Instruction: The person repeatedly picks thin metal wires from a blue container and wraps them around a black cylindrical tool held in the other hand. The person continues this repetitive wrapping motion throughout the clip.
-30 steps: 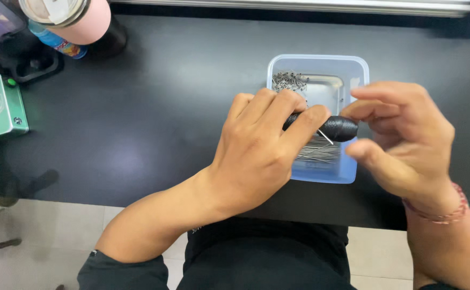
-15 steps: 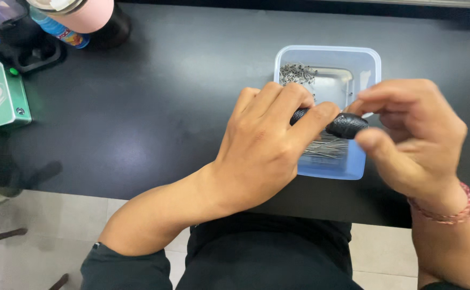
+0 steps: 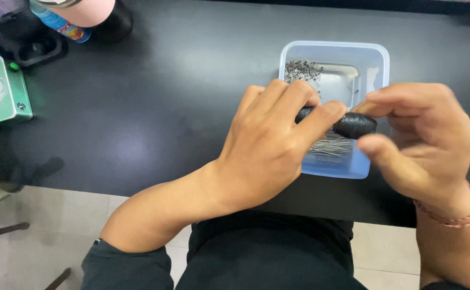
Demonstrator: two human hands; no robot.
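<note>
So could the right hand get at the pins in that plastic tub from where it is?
Probably yes. The right hand hovers just over the open tub, and the straight pins lie bare right under its fingers. The catch: those fingers and the left hand are on the dark oval piece.

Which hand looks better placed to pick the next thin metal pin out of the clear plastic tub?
Right hand, probably: its fingertips only pinch the small black oval piece's end above the tub, while the left hand wraps it.
</note>
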